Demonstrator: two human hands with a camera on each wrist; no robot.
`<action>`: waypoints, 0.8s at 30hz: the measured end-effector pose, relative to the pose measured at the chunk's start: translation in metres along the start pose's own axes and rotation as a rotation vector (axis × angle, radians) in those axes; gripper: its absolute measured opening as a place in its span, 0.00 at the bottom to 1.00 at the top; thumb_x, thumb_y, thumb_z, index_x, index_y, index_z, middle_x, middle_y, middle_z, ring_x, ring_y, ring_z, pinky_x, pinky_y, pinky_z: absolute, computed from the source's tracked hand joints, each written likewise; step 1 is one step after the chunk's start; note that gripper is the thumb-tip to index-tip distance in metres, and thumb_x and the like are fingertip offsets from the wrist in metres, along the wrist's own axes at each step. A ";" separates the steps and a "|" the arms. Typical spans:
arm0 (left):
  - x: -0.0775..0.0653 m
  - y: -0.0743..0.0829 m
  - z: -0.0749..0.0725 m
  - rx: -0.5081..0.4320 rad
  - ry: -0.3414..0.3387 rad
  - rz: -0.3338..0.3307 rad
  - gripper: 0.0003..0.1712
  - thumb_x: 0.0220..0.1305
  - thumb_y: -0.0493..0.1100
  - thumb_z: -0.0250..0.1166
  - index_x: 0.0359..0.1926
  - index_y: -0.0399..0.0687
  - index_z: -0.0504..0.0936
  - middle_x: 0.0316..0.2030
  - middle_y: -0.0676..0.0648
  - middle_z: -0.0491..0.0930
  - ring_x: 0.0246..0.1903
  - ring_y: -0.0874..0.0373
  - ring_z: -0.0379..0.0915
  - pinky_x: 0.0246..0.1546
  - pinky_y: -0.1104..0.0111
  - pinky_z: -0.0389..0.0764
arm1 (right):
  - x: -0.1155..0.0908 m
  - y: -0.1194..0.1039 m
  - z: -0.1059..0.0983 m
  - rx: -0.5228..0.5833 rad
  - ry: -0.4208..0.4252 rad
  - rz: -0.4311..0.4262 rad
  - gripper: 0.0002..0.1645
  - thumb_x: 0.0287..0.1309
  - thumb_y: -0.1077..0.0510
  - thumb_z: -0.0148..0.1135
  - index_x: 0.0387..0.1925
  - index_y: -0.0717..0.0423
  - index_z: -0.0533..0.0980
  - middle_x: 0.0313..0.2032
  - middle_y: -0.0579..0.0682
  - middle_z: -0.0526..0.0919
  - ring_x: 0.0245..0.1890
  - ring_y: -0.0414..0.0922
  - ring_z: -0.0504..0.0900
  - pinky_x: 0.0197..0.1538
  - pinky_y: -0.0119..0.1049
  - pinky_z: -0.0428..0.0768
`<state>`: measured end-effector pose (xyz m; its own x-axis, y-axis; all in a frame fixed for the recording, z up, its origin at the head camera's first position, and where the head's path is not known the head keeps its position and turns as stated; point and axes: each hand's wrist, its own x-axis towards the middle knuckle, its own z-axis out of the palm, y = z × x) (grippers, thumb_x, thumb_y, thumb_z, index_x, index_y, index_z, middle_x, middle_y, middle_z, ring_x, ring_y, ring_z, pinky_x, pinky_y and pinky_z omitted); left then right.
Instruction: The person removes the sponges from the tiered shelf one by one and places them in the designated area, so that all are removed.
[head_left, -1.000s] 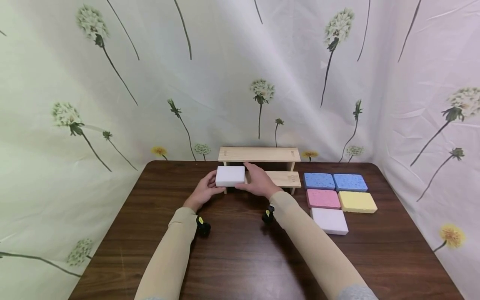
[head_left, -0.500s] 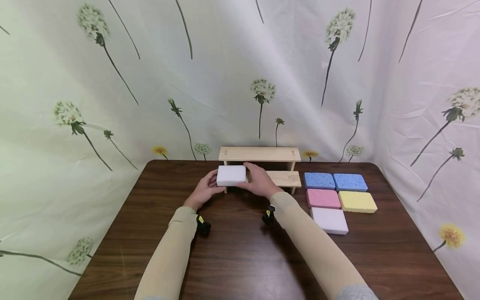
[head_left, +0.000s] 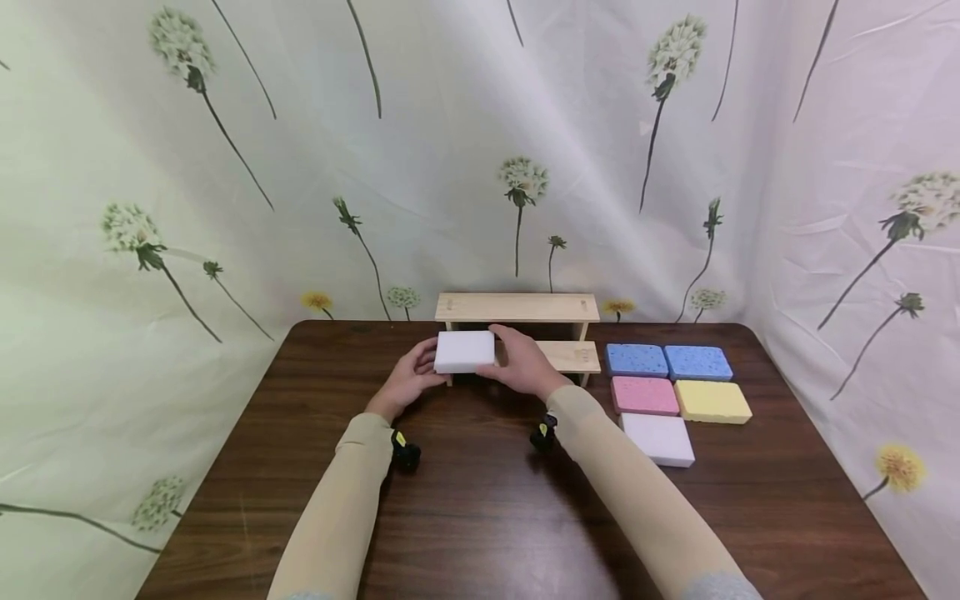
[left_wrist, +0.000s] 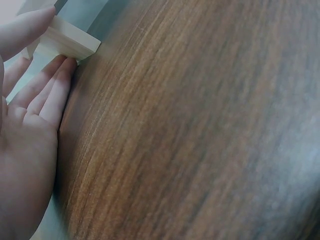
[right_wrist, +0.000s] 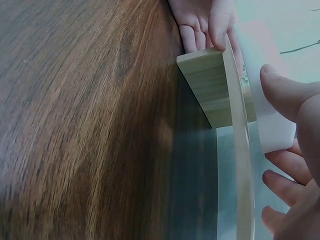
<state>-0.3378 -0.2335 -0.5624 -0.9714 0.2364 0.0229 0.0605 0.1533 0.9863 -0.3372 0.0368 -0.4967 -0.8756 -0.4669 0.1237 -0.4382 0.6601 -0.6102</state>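
A white sponge (head_left: 464,351) is at the left end of the lower step of a two-tier wooden shelf (head_left: 572,357). My right hand (head_left: 522,364) holds its right end, thumb at the front and fingers behind; in the right wrist view the thumb lies on the sponge (right_wrist: 267,107). My left hand (head_left: 408,377) is beside the sponge's left end. Its fingers reach out nearly straight against the shelf's left end (left_wrist: 72,42), and the thumb touches the board's front corner. Whether the sponge lies fully flat on the board, I cannot tell.
Right of the shelf lie two blue sponges (head_left: 636,360), a pink sponge (head_left: 645,395), a yellow sponge (head_left: 712,402) and another white sponge (head_left: 657,439). The upper tier (head_left: 517,307) stands behind the hands. A floral curtain (head_left: 480,142) hangs behind the dark wooden table (head_left: 480,517).
The white sponge has shifted slightly to the right along the shelf, and my right hand with it. My left hand stays almost in place. The other sponges have not moved.
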 end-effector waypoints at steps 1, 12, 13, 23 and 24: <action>0.000 0.000 0.000 0.007 0.000 0.004 0.48 0.65 0.26 0.69 0.81 0.38 0.56 0.73 0.28 0.67 0.72 0.36 0.66 0.71 0.54 0.71 | -0.001 -0.001 -0.001 0.000 -0.001 0.002 0.53 0.64 0.40 0.74 0.79 0.60 0.61 0.76 0.59 0.68 0.75 0.55 0.68 0.75 0.51 0.68; 0.001 0.003 -0.001 0.004 -0.015 -0.046 0.48 0.66 0.27 0.69 0.81 0.34 0.55 0.74 0.27 0.64 0.73 0.34 0.63 0.73 0.47 0.67 | -0.013 0.001 -0.013 -0.033 0.025 -0.026 0.53 0.62 0.40 0.75 0.78 0.59 0.63 0.74 0.59 0.70 0.74 0.56 0.69 0.75 0.52 0.69; 0.001 0.003 -0.001 0.001 -0.015 -0.041 0.48 0.66 0.27 0.69 0.81 0.34 0.55 0.74 0.26 0.65 0.73 0.34 0.63 0.73 0.48 0.66 | -0.014 0.000 -0.015 -0.038 0.027 -0.031 0.53 0.62 0.40 0.75 0.78 0.59 0.63 0.74 0.59 0.70 0.74 0.56 0.69 0.74 0.52 0.69; -0.001 0.001 0.001 -0.005 0.012 -0.009 0.46 0.67 0.30 0.70 0.81 0.39 0.58 0.72 0.30 0.68 0.71 0.37 0.67 0.73 0.51 0.68 | -0.027 0.001 -0.029 -0.050 0.039 -0.061 0.53 0.61 0.40 0.76 0.78 0.59 0.63 0.74 0.58 0.71 0.74 0.55 0.70 0.74 0.52 0.71; -0.001 0.001 0.001 -0.003 0.012 -0.008 0.47 0.67 0.30 0.70 0.81 0.40 0.58 0.72 0.30 0.68 0.71 0.37 0.67 0.73 0.51 0.69 | -0.029 0.002 -0.030 -0.048 0.040 -0.060 0.53 0.61 0.40 0.76 0.78 0.59 0.63 0.74 0.58 0.71 0.74 0.55 0.70 0.74 0.52 0.70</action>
<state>-0.3362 -0.2330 -0.5614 -0.9744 0.2240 0.0167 0.0519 0.1522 0.9870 -0.3188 0.0690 -0.4777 -0.8543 -0.4833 0.1912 -0.4989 0.6594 -0.5624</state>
